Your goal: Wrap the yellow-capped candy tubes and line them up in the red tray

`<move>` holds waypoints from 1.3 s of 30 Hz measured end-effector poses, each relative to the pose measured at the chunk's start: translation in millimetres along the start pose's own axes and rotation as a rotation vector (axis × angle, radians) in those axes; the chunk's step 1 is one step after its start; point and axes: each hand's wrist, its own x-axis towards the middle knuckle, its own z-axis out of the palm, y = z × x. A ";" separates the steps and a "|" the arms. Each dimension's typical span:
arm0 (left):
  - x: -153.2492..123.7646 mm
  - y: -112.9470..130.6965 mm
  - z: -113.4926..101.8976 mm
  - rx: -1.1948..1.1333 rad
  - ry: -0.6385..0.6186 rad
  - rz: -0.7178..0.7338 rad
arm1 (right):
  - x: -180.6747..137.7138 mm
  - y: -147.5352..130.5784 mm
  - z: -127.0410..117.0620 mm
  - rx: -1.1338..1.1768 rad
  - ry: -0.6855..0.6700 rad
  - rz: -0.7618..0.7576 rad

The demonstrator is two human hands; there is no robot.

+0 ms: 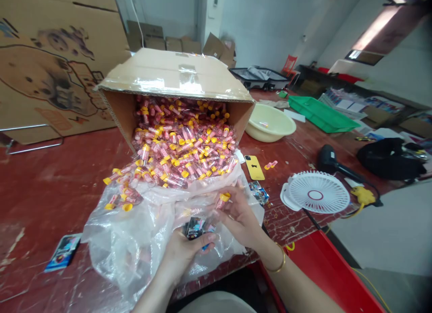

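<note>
In the head view, my left hand (184, 252) is closed on a small dark printed packet (195, 227), its thumb lying across the front. My right hand (239, 216) pinches a small clear tube with a yellow cap (222, 199) and pink contents. Both hands are close together over a crumpled clear plastic bag (158, 241). Behind them, a cardboard box (175, 76) lies on its side with its mouth facing me. Many similar yellow-capped tubes (182, 146) fill it and spill onto the plastic. How many packets my left hand holds is hidden.
A blue packet (63, 252) lies at the left, more packets (258, 192) at the right beside a yellow phone (254, 168). Farther right are a cream basin (270, 124), white fan (313, 193), black hair dryer (327, 157) and green tray (322, 114). A large carton (57, 65) stands left.
</note>
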 end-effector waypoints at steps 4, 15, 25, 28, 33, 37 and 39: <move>3.4 -5.3 -2.9 0.058 0.009 0.018 | 2.1 -0.7 -3.5 -0.162 -0.116 0.026; -2.2 8.0 8.2 -0.158 0.014 -0.150 | -7.3 24.4 6.9 0.163 0.050 0.146; -0.9 5.0 15.5 -0.217 -0.071 -0.136 | -36.7 45.2 22.9 -0.161 0.034 0.080; -3.0 2.7 13.4 -0.155 -0.046 -0.105 | -33.3 43.4 23.0 -0.186 0.031 0.011; -2.0 -4.3 9.8 -0.158 -0.009 -0.092 | -33.9 43.0 24.5 -0.134 0.010 0.049; -0.8 -4.9 10.5 -0.137 0.016 -0.063 | -33.7 36.7 19.3 -0.123 0.020 0.028; -1.2 -3.1 11.9 -0.129 0.015 -0.045 | -31.3 32.3 12.5 -0.122 0.041 0.008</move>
